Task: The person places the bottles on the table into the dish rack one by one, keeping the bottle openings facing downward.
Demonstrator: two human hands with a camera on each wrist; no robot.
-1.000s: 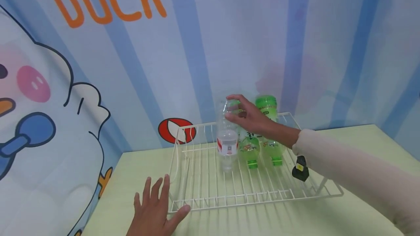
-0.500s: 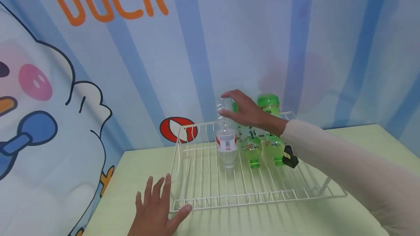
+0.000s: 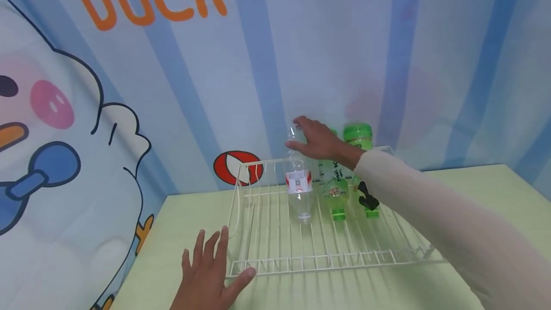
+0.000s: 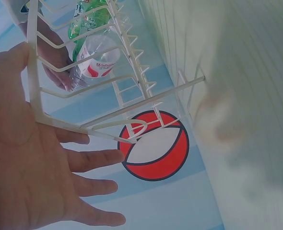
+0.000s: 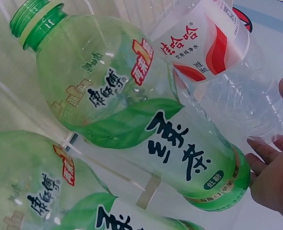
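the white wire rack (image 3: 275,233) is sitting tilted near the table's (image 3: 473,190) back edge, its front left corner under the left hand (image 3: 208,281), whose fingers are lying spread and flat. three bottles are lying neck-down along the rack's back edge. the right hand (image 3: 316,140) is resting on the base of the clear bottle (image 3: 299,190), fingers loosely curved over it. beside it the green bottles (image 3: 336,188) are touching. if that light hold slips, the clear bottle is likely sliding down the wires.
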